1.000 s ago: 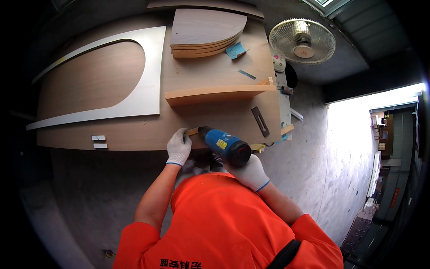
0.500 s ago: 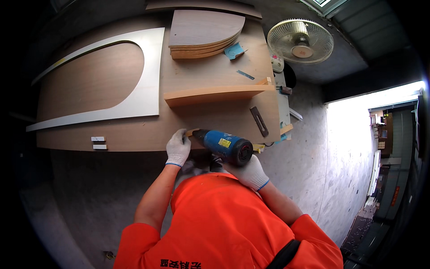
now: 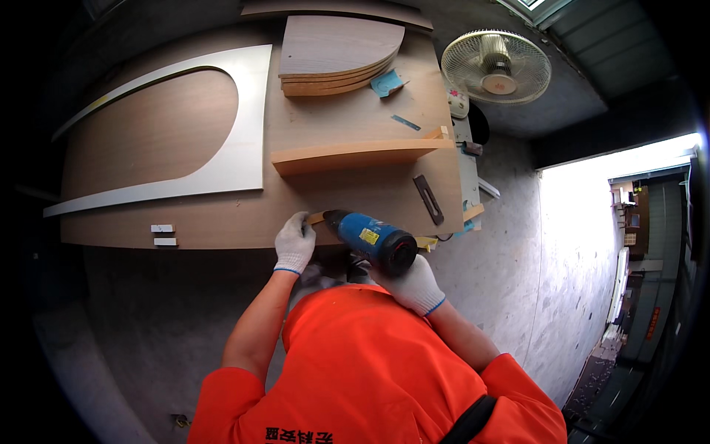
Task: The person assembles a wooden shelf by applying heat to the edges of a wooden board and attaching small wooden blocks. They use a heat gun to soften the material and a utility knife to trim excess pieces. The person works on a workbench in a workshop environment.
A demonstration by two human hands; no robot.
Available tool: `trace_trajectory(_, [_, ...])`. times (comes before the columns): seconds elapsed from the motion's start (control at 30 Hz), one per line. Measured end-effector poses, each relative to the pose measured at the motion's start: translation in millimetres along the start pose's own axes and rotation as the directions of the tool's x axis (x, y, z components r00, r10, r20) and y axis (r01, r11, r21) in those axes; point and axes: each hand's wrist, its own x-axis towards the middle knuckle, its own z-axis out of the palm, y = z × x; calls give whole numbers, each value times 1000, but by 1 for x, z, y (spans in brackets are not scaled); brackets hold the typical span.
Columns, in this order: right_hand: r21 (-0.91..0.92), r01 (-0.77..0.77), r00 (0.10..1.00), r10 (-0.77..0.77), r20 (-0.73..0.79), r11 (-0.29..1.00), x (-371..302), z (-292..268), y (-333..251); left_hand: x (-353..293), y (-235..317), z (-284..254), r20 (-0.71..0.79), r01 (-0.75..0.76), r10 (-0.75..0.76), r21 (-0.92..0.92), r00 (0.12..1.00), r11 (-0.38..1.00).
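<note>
In my gloved left hand [image 3: 295, 242] is a small light-brown strip [image 3: 317, 218], pinched by its left end at the table's near edge. My gloved right hand [image 3: 411, 286] is wrapped round the handle of a blue and black heat gun [image 3: 367, 236], whose body hides most of the fingers. Its dark nozzle points left, right by the strip; whether they touch I cannot tell. Behind the tool, a long wooden board [image 3: 355, 157] stands on edge on the table.
On the wooden table [image 3: 222, 222] lie a white frame with a rounded cutout [image 3: 251, 118], stacked curved boards [image 3: 336, 48], blue sandpaper [image 3: 387, 84], a small ruler [image 3: 405, 123], a slotted dark bar [image 3: 427, 200] and two white blocks [image 3: 165, 242]. A fan [image 3: 497, 66] stands at the far right.
The heat gun has shifted very slightly to the right and down, its nozzle drawing a little away from my left hand. Everything else stays put.
</note>
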Motion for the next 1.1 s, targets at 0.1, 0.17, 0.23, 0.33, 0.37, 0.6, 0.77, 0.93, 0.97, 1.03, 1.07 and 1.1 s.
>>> trace_trajectory(0.1, [-16, 1, 1000, -1, -6, 1000, 0, -1, -3, 0, 0, 0, 7, 8, -8, -6, 1000, 1000])
trace_trajectory(0.17, [10, 1, 1000, -1, -16, 1000, 0, 0, -2, 0, 0, 0, 16, 17, -17, -10, 1000, 1000])
trace_trajectory(0.23, [119, -10, 1000, 12, -17, 993, 0, -1, 3, 0, 0, 0, 20, 22, -22, -7, 1000, 1000])
trace_trajectory(0.33, [-25, -22, 1000, 21, -12, 999, 0, -5, -8, 1, -1, 1, 10, 9, -9, -7, 1000, 1000])
trace_trajectory(0.37, [23, -33, 999, 34, -10, 999, 0, -4, -5, 1, 0, 1, 11, 8, -8, -9, 1000, 1000])
trace_trajectory(0.6, [86, -43, 999, 43, 8, 995, 0, -2, -1, 1, 2, 0, 28, -3, 2, 22, 1000, 1000])
trace_trajectory(0.77, [31, -2, 1000, 2, 5, 1000, 0, -2, -1, 0, 0, 1, 26, -9, 9, 8, 1000, 1000])
trace_trajectory(0.93, [87, -36, 999, 35, 15, 996, 1, -5, -4, 0, -2, 1, 19, -34, 33, 31, 999, 999])
trace_trajectory(0.97, [77, -35, 999, 35, 8, 996, 1, -5, -5, 0, -1, 1, 19, -33, 33, 25, 999, 999])
trace_trajectory(1.03, [57, -34, 999, 34, -5, 998, -1, -5, -6, 0, 0, 1, 18, -31, 31, 14, 999, 999])
trace_trajectory(1.07, [92, -31, 1000, 31, 5, 995, -1, -4, -3, -1, 0, 1, 13, -34, 33, 23, 999, 999])
trace_trajectory(1.1, [128, -29, 1000, 28, 15, 991, 0, -2, 1, -1, 0, 1, 8, -36, 36, 32, 999, 999])
